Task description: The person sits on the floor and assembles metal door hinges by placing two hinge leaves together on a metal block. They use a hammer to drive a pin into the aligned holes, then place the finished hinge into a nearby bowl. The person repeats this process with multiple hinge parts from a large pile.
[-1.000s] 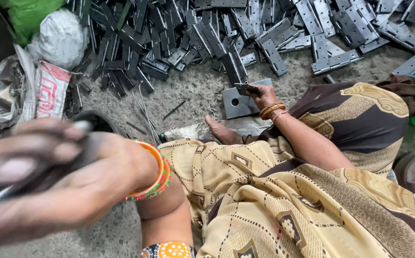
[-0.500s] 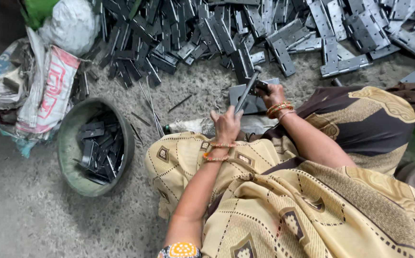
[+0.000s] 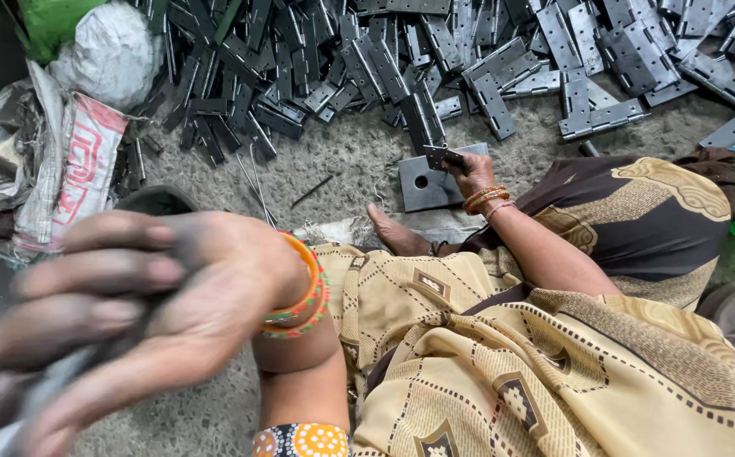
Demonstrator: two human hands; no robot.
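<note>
My left hand (image 3: 139,313) is raised close to the camera at the lower left, blurred, its fingers curled around a grey metal strip (image 3: 42,389). It wears orange and green bangles. My right hand (image 3: 471,175) reaches forward and pinches a small dark hinge (image 3: 438,156) on a square steel plate (image 3: 422,188) with a round hole. The plate lies on the gritty floor in front of my bare foot (image 3: 393,233). A patterned beige and brown cloth covers my lap.
A large heap of dark metal hinges (image 3: 384,59) spreads across the far floor. Printed sacks (image 3: 71,161), a white bag (image 3: 109,55) and a green bag (image 3: 54,17) lie at the left. A dark basin rim (image 3: 156,199) shows behind my left hand. Thin wires (image 3: 253,182) lie nearby.
My left hand left the spot beside the plate and swung back up to the lower left near the camera, hiding the basin. My right hand stays at the plate with the hinge.
</note>
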